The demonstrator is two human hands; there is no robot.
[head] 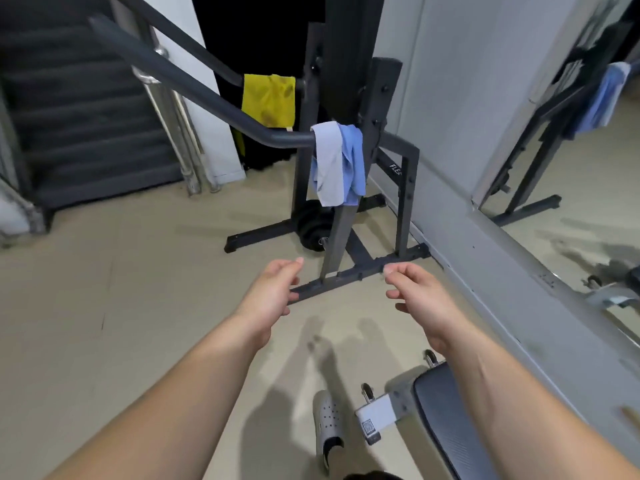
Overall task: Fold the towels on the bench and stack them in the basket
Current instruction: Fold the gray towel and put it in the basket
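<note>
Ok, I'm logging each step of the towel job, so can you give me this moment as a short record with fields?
left hand: held out over the floor, loosely curled, holding nothing
right hand: held out alongside, loosely curled, holding nothing
blue and pale grey towel: unfolded, draped over the end of the dark metal rack bar
stained yellow towel: hanging on a farther bar of the rack
black padded bench: lower right, no towel on the visible part
basket: not in view
task progress: no towel in hand yet

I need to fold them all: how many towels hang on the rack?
2: yellow towel over the rear bar; blue towel over the front bar's end, possibly two bunched together.
</note>
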